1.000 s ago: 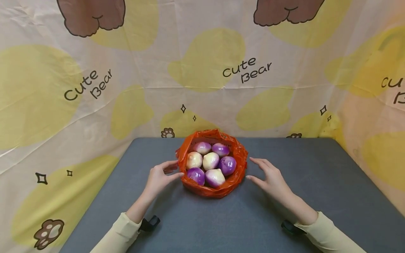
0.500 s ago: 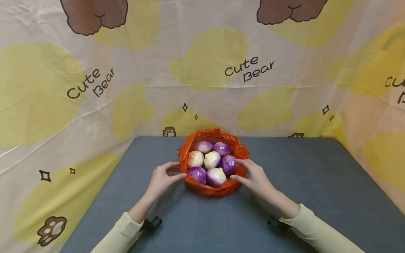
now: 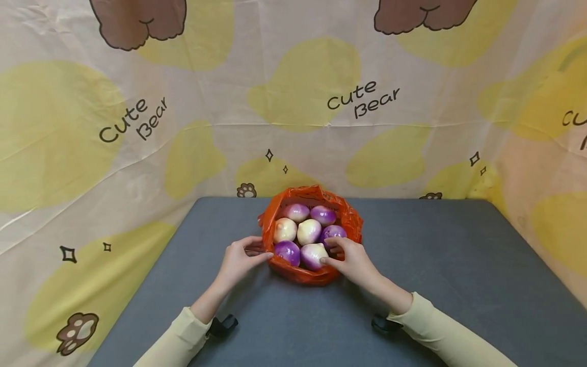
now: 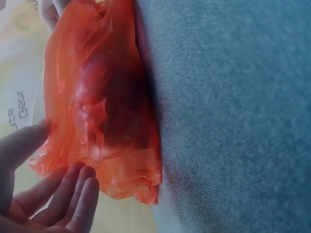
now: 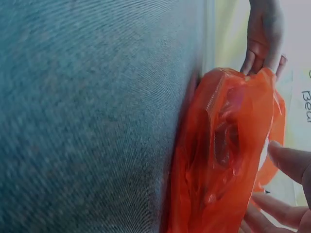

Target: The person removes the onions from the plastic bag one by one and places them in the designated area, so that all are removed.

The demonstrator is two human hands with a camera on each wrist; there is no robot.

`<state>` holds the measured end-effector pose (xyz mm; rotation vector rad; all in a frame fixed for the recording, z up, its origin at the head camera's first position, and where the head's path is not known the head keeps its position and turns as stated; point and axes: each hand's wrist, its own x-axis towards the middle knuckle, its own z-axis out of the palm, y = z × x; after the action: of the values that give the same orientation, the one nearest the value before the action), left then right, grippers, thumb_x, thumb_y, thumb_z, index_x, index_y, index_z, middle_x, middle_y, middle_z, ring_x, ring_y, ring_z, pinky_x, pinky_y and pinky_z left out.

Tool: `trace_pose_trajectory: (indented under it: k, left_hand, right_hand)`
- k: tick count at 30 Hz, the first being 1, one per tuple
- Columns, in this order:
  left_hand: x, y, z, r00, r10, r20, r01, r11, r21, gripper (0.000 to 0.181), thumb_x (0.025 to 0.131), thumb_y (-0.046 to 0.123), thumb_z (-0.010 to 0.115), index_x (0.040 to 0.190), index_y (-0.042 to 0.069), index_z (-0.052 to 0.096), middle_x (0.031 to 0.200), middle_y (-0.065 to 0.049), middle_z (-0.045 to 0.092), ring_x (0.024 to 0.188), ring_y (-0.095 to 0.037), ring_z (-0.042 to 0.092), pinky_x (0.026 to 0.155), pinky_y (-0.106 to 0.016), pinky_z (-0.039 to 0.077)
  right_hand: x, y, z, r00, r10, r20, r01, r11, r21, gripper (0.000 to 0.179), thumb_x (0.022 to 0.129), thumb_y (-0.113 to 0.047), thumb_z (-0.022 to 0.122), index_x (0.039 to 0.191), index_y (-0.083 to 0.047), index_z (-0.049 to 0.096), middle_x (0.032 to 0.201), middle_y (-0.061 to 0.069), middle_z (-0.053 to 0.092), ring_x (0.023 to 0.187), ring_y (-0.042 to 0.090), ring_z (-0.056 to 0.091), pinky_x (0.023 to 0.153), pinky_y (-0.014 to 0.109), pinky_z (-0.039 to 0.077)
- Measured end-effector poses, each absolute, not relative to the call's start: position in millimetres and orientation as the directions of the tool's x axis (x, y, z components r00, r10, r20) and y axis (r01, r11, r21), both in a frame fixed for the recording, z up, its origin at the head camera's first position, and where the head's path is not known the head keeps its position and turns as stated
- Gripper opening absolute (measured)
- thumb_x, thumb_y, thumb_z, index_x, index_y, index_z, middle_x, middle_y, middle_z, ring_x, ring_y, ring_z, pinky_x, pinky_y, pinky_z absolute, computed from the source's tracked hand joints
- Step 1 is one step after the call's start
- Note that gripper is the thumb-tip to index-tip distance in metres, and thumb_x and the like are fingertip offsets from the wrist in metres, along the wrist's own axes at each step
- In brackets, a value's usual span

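Observation:
An orange plastic bag (image 3: 302,276) stands with its mouth spread, holding several glossy purple-and-white onions. My left hand (image 3: 238,262) holds the bag's left side, thumb at the rim and fingers against the outer wall, as the left wrist view also shows. My right hand (image 3: 355,260) reaches over the front right rim into the mouth. Its thumb tip is right at the front white-and-purple onion (image 3: 313,255), and its fingertips overlap the purple onion (image 3: 334,232) behind. Thumb and fingers stand apart in the right wrist view, where the bag wall hides most onions.
The bag stands near the back edge of a grey table (image 3: 426,265). Behind it hangs a cloth (image 3: 302,86) printed with yellow patches and lettering. Each wrist carries a black band; one is the left band (image 3: 223,325).
My right hand has moved left from beside the bag, over its rim and in to the onions, its fingers bending more. My left hand has stayed at the bag's left side.

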<state>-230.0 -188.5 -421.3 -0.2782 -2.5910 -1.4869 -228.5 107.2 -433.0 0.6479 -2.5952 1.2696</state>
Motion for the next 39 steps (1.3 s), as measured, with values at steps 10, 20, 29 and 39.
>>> trace_pose_trajectory:
  k: [10,20,29,39]
  left_hand:
    - [-230.3,-188.3,-425.6,-0.972,0.102,0.214,0.236,0.491,0.839,0.038,0.073,0.023,0.082,0.105,0.006,0.07,0.099,-0.011,0.071,0.083,-0.02,0.07,0.075,-0.027,0.057]
    - [-228.6,-187.0,-422.6,-0.971,0.107,0.214,0.238,0.502,0.831,0.038,0.072,0.021,0.083,0.104,0.005,0.07,0.097,-0.011,0.071,0.083,-0.019,0.07,0.075,-0.028,0.057]
    - [-231.7,-188.1,-427.5,-0.971,0.109,0.215,0.24,0.492,0.837,0.039,0.072,0.023,0.083,0.104,0.004,0.069,0.097,-0.012,0.071,0.083,-0.02,0.07,0.074,-0.029,0.057]
    - [-229.7,-187.5,-426.1,-0.971,0.106,0.213,0.238,0.503,0.831,0.039,0.071,0.021,0.084,0.104,0.006,0.07,0.097,-0.01,0.071,0.082,-0.019,0.07,0.074,-0.027,0.057]
  right_hand:
    - [-229.9,102.7,-434.1,-0.912,-0.305,0.274,-0.399,0.514,-0.759,0.046,0.078,-0.024,0.079,0.114,-0.001,0.063,0.108,0.012,0.068,0.088,0.022,0.068,0.078,0.035,0.056]
    - [-234.3,101.1,-434.7,-0.927,-0.317,0.202,-0.346,0.514,-0.785,0.044,0.078,-0.028,0.078,0.111,-0.002,0.064,0.1,0.011,0.07,0.084,0.019,0.07,0.075,0.03,0.057]
    - [-239.9,100.9,-432.7,-0.933,-0.339,0.118,-0.292,0.524,-0.8,0.05,0.079,-0.033,0.077,0.114,-0.001,0.063,0.102,0.013,0.07,0.088,0.023,0.07,0.077,0.034,0.057]
    - [-243.7,100.7,-433.2,-0.911,-0.399,0.103,-0.325,0.544,-0.773,0.054,0.079,-0.034,0.076,0.118,-0.002,0.059,0.103,0.013,0.07,0.095,0.024,0.068,0.083,0.039,0.055]
